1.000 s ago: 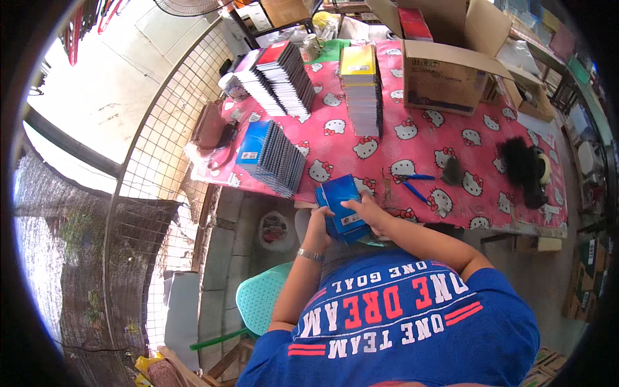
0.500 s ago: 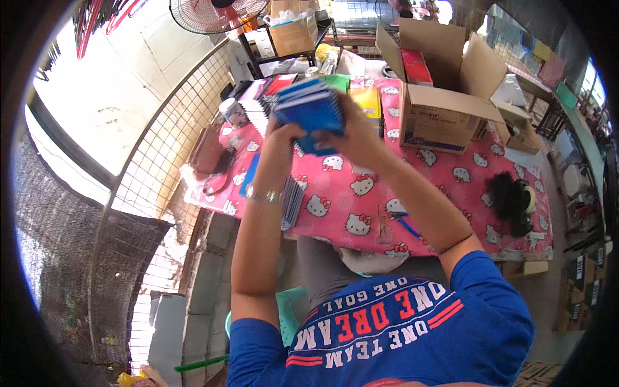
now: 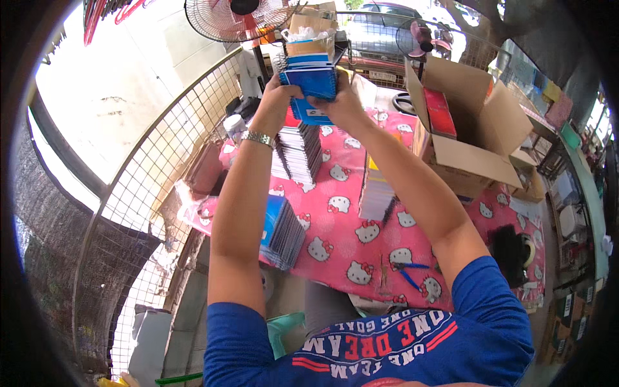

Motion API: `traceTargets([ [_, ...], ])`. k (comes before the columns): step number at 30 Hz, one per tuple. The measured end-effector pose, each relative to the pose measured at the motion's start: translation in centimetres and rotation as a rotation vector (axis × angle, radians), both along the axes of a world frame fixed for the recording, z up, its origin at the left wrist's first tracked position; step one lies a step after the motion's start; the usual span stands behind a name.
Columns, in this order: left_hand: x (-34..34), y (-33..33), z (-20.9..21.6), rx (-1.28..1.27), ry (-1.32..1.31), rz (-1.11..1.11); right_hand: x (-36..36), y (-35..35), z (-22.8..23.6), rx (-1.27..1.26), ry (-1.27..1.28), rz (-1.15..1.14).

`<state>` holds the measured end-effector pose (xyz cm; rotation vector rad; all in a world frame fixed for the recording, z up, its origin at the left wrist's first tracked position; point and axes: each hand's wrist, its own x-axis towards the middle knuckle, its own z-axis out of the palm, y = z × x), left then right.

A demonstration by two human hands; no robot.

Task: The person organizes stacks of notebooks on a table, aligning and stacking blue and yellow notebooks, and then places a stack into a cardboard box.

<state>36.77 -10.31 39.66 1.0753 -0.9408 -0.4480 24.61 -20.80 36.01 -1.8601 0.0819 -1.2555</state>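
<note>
Several blue spiral notebooks point(image 3: 316, 82), held up together over the far side of the table, are gripped between both of my hands. My left hand point(image 3: 278, 98) closes on their left side, thumb across the front cover. From the right side, my right hand point(image 3: 343, 104) wraps the spiral edge, its fingers partly on the lower notebook. Under them a tall stack of spiral notebooks point(image 3: 300, 151) rises from the table. Beside my left forearm stands a stack of blue notebooks point(image 3: 284, 233), and near my right forearm is a yellow-topped stack point(image 3: 376, 192).
A pink patterned cloth point(image 3: 338, 245) covers the table. An open cardboard box point(image 3: 477, 151) with red items point(image 3: 440, 115) inside stands at the right. Blue-handled pliers point(image 3: 410, 275) lie near the front edge. A white-lidded jar point(image 3: 234, 124) and wire mesh point(image 3: 138, 177) are at the left; a fan point(image 3: 242, 26) stands behind.
My hands have carried the blue notebooks up and away from me, with the grip kept. The view has tilted upward, bringing the car and second fan at the back more into sight.
</note>
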Motion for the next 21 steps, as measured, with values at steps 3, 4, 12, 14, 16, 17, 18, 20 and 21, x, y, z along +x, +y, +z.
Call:
traceTargets([
  [3, 3.0, -2.9, -1.2, 0.030, 0.090, -0.028, 5.1, -4.1, -2.5, -0.015, 0.112, -0.090],
  [4, 5.1, -2.8, -2.0, 0.032, 0.096, -0.009, 7.0, -3.8, -2.9, 0.006, 0.169, -0.108],
  [12, 13.5, -4.3, -9.7, 0.133, 0.137, -0.064, 12.7, -6.2, -6.2, 0.264, 0.186, 0.169],
  [14, 12.7, -4.4, -10.9, 0.147, 0.211, -0.156, 12.4, -5.5, -7.2, 0.412, 0.167, 0.295],
  [16, 11.9, -4.7, -11.4, 0.167, 0.261, -0.196, 12.6, -5.1, -7.7, 0.459, 0.202, 0.178],
  [17, 11.8, -4.8, -11.1, 0.214, 0.172, -0.157, 12.4, -6.2, -7.7, 0.406, 0.382, 0.086],
  [18, 11.5, -5.0, -10.9, 0.259, 0.084, -0.119, 12.0, -7.4, -7.7, 0.399, 0.378, 0.076],
  [20, 10.4, -5.8, -10.2, 0.207, 0.035, -0.156, 11.0, -9.1, -7.5, -0.115, 0.580, -0.145],
  [21, 10.5, -5.3, -10.2, 0.179, -0.010, -0.173, 10.1, -8.9, -6.7, -0.221, 0.612, -0.159],
])
